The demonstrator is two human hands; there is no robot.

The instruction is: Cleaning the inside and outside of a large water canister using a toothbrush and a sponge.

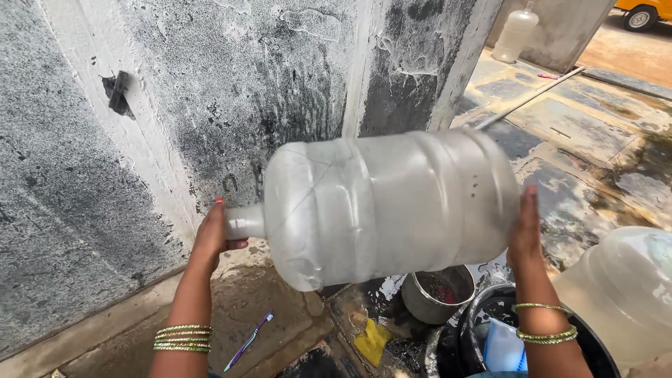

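Observation:
I hold a large clear plastic water jug [385, 206] sideways in the air, its neck pointing left. My left hand [213, 234] wraps the narrow neck and covers its mouth. My right hand [525, 227] presses flat against the jug's base on the right. Both wrists wear green and gold bangles. The jug looks cloudy and scuffed; I cannot tell how much water is inside.
A stained grey wall [210, 91] stands close behind. Below lie a steel pot [437, 294], a black tub [476, 329] holding a blue packet, a yellow sponge [371, 341] and a purple toothbrush [248, 341]. Another clear jug [623, 294] sits at right, a third [514, 35] far back.

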